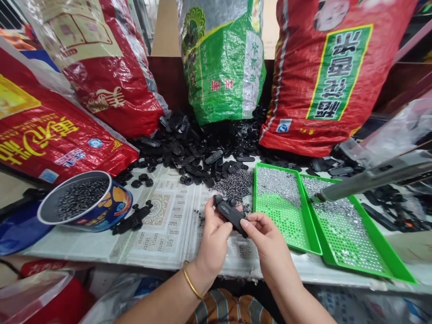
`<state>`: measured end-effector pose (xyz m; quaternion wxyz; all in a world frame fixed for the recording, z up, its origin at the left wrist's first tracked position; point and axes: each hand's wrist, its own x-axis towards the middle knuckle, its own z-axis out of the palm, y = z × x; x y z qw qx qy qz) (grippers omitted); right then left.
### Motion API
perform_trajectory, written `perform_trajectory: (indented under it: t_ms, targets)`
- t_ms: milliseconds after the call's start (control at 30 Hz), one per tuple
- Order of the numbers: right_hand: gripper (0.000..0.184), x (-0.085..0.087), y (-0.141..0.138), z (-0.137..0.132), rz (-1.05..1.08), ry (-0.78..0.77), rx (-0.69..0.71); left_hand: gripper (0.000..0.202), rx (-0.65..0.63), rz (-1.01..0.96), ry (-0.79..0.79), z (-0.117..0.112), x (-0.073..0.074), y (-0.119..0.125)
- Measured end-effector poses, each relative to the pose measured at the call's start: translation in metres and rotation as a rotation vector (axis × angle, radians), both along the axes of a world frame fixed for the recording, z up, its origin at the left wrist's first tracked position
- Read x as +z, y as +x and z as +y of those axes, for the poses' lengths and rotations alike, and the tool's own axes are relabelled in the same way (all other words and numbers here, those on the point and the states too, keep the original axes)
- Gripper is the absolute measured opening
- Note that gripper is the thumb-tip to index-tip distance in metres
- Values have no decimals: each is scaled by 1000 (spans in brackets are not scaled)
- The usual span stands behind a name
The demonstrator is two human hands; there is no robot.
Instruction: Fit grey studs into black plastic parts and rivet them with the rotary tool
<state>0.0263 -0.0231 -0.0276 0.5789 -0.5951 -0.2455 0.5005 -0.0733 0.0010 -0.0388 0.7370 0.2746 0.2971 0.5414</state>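
Between my hands, above the table's front part, is a long black plastic part (pixel 230 213) with small round knobs along its far side. My left hand (pixel 215 236) grips its left end and underside, the thumb pressed on the near face. With thumb and fingers, my right hand (pixel 262 231) pinches the right end. Beyond the hands lies a pile of small dark metallic pieces (pixel 236 183). A similar black assembly (pixel 133 218) rests on the table to the left.
Two green perforated trays (pixel 315 240) hold small silver pieces at the right; a grey pen-like tool (pixel 364 182) slants over them. A round tub (pixel 111 202) of dark pieces stands left. Loose black parts (pixel 189 153) heap before several large sacks (pixel 224 85) at the back.
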Motion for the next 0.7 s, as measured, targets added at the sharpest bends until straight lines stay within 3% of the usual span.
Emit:
perform_trajectory:
  t_ms: [233, 700]
  targets:
    - [25, -7, -5, 1, -85, 48, -8, 31, 57, 15, -43, 0, 0, 3]
    - [21, -4, -8, 2, -207, 42, 26, 18, 142, -111, -15, -3, -2, 8]
